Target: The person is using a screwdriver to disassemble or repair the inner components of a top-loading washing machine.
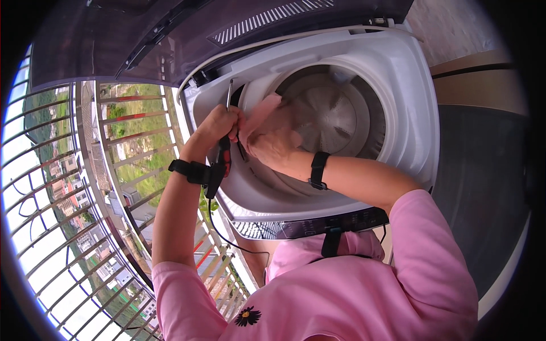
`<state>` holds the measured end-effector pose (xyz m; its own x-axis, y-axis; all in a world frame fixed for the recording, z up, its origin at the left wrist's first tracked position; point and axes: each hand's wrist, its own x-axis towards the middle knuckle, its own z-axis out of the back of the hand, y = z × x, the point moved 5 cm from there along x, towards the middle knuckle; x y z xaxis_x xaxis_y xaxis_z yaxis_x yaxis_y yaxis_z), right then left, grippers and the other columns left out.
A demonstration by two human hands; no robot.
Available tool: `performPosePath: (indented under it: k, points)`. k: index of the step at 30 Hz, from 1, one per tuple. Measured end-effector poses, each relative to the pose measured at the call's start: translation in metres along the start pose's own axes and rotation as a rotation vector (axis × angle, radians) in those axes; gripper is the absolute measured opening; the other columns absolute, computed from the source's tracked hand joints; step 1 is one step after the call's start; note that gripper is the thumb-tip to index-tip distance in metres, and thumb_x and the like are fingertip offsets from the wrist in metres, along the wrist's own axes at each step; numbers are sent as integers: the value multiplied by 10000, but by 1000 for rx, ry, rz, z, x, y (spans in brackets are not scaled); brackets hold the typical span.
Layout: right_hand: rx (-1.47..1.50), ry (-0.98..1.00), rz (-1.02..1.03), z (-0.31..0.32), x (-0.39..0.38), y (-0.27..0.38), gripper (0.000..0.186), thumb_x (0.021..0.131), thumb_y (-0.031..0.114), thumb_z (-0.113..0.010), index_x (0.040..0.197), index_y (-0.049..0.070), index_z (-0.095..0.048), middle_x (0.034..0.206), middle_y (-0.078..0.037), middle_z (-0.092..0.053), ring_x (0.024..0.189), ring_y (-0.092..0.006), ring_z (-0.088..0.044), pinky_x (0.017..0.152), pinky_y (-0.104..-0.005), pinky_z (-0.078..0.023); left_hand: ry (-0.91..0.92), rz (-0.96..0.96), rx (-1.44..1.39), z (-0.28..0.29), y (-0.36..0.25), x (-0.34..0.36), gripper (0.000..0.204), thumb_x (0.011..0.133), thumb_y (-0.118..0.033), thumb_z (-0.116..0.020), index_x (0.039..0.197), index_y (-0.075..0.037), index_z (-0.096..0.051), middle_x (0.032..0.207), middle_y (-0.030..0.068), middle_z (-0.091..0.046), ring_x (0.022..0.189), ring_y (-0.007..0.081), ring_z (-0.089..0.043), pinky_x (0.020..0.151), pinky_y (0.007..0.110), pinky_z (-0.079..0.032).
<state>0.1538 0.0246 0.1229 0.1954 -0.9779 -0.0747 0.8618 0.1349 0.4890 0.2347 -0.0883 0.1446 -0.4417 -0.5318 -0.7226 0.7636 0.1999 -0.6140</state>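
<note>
A top-loading washing machine (418, 113) stands before me with its dark lid (153, 40) raised and its steel drum (333, 113) exposed. On the left side of the tub opening, my left hand (217, 124) is closed around a screwdriver (230, 94). Its metal shaft points away from me, and a black and red handle comes out below the hand. My right hand (273, 146) reaches over the rim from the right, partly smeared by motion. Its fingers are on a pale pink cloth (263, 115) that lies along the left of the drum opening, close to my left hand.
A control panel (318, 223) runs along the machine's near edge. A metal railing (85, 210) rises at the left, with greenery and buildings beyond. A dark flat surface (478, 187) sits at the right. A thin black cable (219, 233) hangs from my left wrist strap.
</note>
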Motion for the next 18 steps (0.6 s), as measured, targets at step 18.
performPosePath:
  k: [18]
  points:
    - [-49, -274, -30, -1, 29, -10, 112, 814, 156, -574, 809, 93, -666, 772, -95, -687, 718, -263, -672, 606, -370, -490, -35, -25, 10, 2, 9, -1, 185, 783, -73, -405, 652, -29, -528, 584, 60, -508, 495, 153, -486, 512, 314, -452]
